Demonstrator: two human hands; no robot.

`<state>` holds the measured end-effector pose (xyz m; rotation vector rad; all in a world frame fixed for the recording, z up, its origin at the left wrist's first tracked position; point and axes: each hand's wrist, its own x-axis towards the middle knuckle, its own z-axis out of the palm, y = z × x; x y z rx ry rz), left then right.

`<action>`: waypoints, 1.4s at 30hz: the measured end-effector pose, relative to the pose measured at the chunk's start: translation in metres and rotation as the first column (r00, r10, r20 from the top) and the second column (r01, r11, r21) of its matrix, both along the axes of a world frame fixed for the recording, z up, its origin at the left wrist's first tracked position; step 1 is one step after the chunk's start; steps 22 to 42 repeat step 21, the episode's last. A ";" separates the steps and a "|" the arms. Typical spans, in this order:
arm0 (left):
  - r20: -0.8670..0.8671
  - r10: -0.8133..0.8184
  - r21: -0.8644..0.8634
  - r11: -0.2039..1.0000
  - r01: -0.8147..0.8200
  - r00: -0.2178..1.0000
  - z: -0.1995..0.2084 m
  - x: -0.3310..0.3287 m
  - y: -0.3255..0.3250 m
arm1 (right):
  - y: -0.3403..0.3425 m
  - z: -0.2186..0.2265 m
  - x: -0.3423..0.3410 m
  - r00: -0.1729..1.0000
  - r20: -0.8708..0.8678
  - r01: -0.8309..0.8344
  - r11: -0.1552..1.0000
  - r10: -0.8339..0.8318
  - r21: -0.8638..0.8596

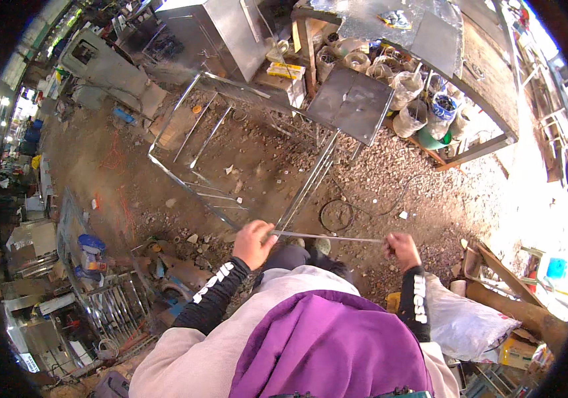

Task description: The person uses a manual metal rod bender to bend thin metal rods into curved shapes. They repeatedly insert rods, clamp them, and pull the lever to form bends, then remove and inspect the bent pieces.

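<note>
A thin, pale, straight strip (pixel 334 237) runs level between my two hands, above the ground. My right hand (pixel 402 251) is closed on its right end. My left hand (pixel 254 243) is curled at its left end, beside the near corner of a metal tube frame (pixel 188 184). Whether those fingers grip the strip, the frame or both is hard to make out. The frame stretches away to the far left, with long metal bars (pixel 310 180) along its right side. A dark metal sheet (pixel 351 101) lies at its far right end.
A workbench (pixel 489 93) stands at the far right, with several buckets (pixel 410 118) under it. A large metal cabinet (pixel 218 40) stands at the back. A coiled cable (pixel 337 215) lies on the gravel. A white sack (pixel 463 318) is at my right, metal racks (pixel 115 308) at my left.
</note>
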<state>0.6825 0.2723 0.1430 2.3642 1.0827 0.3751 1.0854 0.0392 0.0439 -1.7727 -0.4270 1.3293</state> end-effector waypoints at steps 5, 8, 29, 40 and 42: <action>-0.088 0.291 -0.291 0.907 -0.304 0.953 -0.049 -0.017 0.048 | -0.126 -0.063 -0.036 0.684 -0.407 0.613 0.779 -0.605 -0.129; -0.242 0.203 -0.417 0.861 -0.291 0.949 -0.075 -0.022 0.070 | -0.126 -0.051 -0.046 0.628 -0.354 0.696 0.703 -0.693 -0.142; -0.247 0.002 -0.525 0.840 -0.136 0.969 -0.081 0.054 0.201 | 0.093 0.025 0.038 0.829 -0.297 0.468 0.879 -0.473 -0.094; -0.247 0.002 -0.525 0.840 -0.136 0.969 -0.081 0.054 0.201 | 0.093 0.025 0.038 0.829 -0.297 0.468 0.879 -0.473 -0.094; -0.247 0.002 -0.525 0.840 -0.136 0.969 -0.081 0.054 0.201 | 0.093 0.025 0.038 0.829 -0.297 0.468 0.879 -0.473 -0.094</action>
